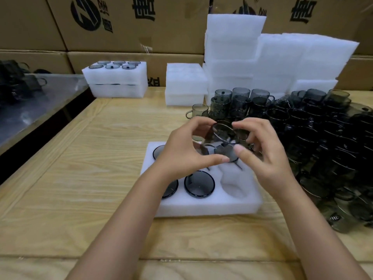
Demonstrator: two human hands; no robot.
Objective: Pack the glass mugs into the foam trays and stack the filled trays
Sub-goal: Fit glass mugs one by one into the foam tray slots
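Head view: both hands meet over the middle of a wooden table, curled round one glass mug from either side.
Left hand (187, 150): thumb and fingers arched, pinching the mug's left side; the thumb tip lies against its lower edge.
Right hand (264, 156): fingers curled over the top and right side, thumb pressed to the lower rim beside the left thumb.
Glass mug (224, 138): smoky grey, see-through, cylindrical, held tilted in the air above the back of the foam tray; motion blur hides finer detail.
Foam tray (201, 207): white, soft, slightly fuzzy slab with round pockets, lying flat on the table under the hands.
Filled pockets (199, 183): dark glossy circles sit flush in the foam, three in view.
Empty pocket (234, 184): a rounded white hollow at the near right.
Loose mugs (323, 148): a dense dark heap on the right, several standing upright at its back.
Packed stack (117, 79): two filled trays, one on the other, at the far left.
Spare foam (262, 57): tall white blocks at the back.
Table (80, 178): pale wood with visible grain.
Cardboard boxes (121, 23): brown, printed in black, walling the rear.
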